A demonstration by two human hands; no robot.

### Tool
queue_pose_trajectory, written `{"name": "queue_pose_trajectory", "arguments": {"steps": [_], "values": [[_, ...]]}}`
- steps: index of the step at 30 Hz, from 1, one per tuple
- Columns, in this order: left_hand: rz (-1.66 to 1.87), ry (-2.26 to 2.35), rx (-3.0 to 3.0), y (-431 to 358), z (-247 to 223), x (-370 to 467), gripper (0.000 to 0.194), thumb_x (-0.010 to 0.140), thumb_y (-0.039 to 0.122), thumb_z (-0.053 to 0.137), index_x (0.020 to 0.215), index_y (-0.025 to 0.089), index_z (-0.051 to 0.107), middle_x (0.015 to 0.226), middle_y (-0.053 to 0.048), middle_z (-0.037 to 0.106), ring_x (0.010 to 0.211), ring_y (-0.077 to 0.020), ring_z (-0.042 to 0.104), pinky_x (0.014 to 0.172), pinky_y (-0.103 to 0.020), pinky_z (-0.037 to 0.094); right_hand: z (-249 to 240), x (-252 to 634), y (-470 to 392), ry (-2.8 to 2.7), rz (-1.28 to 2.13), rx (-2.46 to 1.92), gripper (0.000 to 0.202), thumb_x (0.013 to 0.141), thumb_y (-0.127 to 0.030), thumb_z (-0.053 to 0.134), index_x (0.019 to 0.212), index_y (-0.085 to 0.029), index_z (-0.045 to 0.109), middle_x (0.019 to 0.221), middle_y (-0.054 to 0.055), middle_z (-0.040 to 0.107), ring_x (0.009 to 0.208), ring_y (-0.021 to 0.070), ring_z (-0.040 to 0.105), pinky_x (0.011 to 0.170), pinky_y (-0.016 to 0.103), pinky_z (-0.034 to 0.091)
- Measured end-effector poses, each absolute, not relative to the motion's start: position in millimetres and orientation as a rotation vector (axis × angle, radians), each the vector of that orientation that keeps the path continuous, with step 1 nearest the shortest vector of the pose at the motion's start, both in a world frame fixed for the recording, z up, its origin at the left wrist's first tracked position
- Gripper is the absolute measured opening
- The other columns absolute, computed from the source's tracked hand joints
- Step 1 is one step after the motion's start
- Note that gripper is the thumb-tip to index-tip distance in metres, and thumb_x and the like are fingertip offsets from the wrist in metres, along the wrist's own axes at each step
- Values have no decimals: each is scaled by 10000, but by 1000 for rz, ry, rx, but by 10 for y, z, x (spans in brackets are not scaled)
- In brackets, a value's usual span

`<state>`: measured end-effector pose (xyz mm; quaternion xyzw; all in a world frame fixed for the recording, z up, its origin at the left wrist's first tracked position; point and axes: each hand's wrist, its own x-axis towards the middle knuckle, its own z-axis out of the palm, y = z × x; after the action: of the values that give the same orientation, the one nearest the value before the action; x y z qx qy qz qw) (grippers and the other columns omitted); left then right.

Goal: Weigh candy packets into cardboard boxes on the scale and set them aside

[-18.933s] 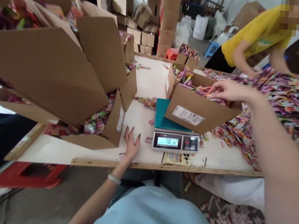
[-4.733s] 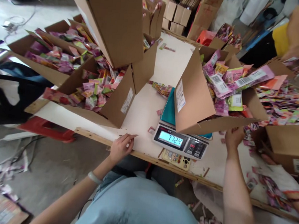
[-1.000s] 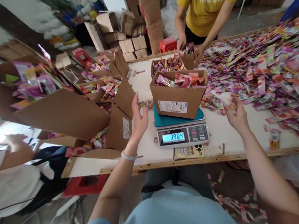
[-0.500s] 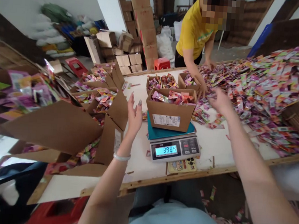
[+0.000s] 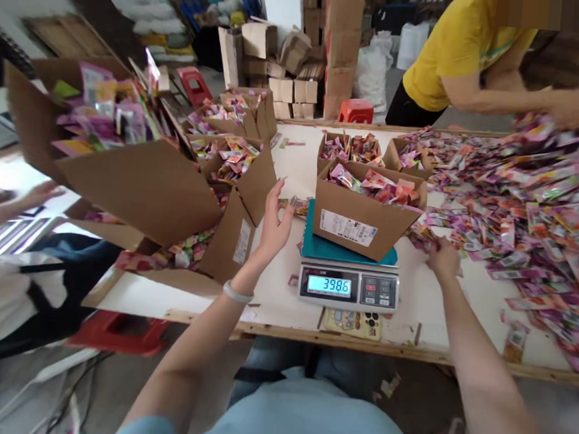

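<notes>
A cardboard box [image 5: 364, 216] full of small colourful packets stands on the teal plate of a digital scale [image 5: 348, 287], whose display shows digits. Left of the scale, my left hand [image 5: 275, 228] is raised with thumb and fingers apart, holding nothing. To the right of the box, my right hand [image 5: 444, 259] reaches down at loose packets [image 5: 421, 235] near the edge of a large heap [image 5: 545, 210]; its fingertips are partly hidden, so any grip on a packet cannot be made out.
Smaller filled boxes [image 5: 362, 149] stand behind the scale. Large open boxes [image 5: 141, 185] of packets crowd the left side. A person in a yellow shirt [image 5: 445, 52] leans over the heap. A phone [image 5: 354, 322] lies under the scale's front. Another person's arm [image 5: 14, 205] shows far left.
The view has shifted. My right hand has moved down to the loose packets beside the box. The box now sits turned on the scale, and the other person's hands have moved right over the heap.
</notes>
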<state>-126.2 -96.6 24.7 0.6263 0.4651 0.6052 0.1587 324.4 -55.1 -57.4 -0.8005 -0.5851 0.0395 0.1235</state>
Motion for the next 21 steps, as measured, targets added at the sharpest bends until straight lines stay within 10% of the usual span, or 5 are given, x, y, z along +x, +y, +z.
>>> {"name": "queue_pose_trajectory", "arguments": {"steps": [9, 13, 21], "values": [[1746, 1242, 1724, -779, 299, -1012, 700, 985, 746, 539, 1570, 368, 477, 1681, -125, 449, 1531, -343, 491, 1257, -543, 430, 1208, 3053, -512, -1563, 16, -1449, 468, 903, -367, 715, 702, -231, 315, 668, -29, 393, 669, 126, 381, 669, 276, 344], [1754, 1228, 1728, -827, 349, -1026, 719, 968, 765, 550, 1568, 376, 475, 1684, -124, 446, 1536, -347, 486, 1254, -544, 434, 1887, 2323, -433, -1886, 87, -1285, 510, 822, -527, 857, 753, -206, 467, 743, -10, 520, 738, 140, 480, 737, 275, 405], [1775, 1376, 1556, -1164, -44, -1430, 746, 951, 785, 559, 1539, 329, 508, 1681, -133, 453, 1538, -321, 490, 1311, -518, 361, 1271, 2927, -486, -1610, -73, -1791, 394, 1117, -432, 433, 1183, -114, 655, 1074, 180, 696, 950, 205, 637, 927, 359, 464]]}}
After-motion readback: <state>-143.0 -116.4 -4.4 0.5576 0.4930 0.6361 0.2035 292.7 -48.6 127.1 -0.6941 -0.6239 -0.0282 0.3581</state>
